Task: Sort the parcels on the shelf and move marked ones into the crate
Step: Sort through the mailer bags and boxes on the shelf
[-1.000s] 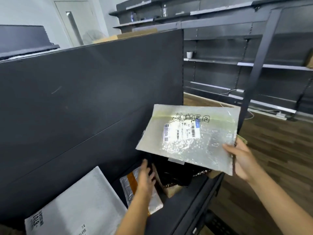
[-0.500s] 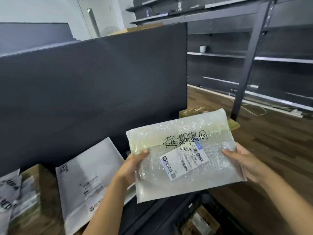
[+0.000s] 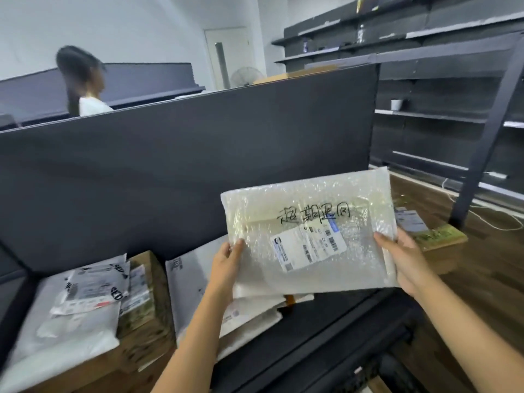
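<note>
I hold a bubble-wrap parcel (image 3: 309, 236) flat in front of me, above the shelf's front edge. Black handwritten characters and a white shipping label show on its top face. My left hand (image 3: 226, 259) grips its left edge, thumb on top. Gripping the right edge is my right hand (image 3: 402, 256). Under it on the shelf (image 3: 326, 330) lie a white mailer (image 3: 195, 279) and other flat parcels. No crate is in view.
A white bag pile (image 3: 85, 302) and a cardboard box (image 3: 147, 296) sit at the shelf's left. A dark back panel (image 3: 184, 165) rises behind. A green-printed box (image 3: 433, 236) lies on the wooden floor at right. A person (image 3: 85, 83) stands beyond the panel. Dark shelving lines the right wall.
My left hand came off the shelf parcels and took the parcel's left edge. The parcel now faces me, held in both hands. The view panned left, showing more of the shelf.
</note>
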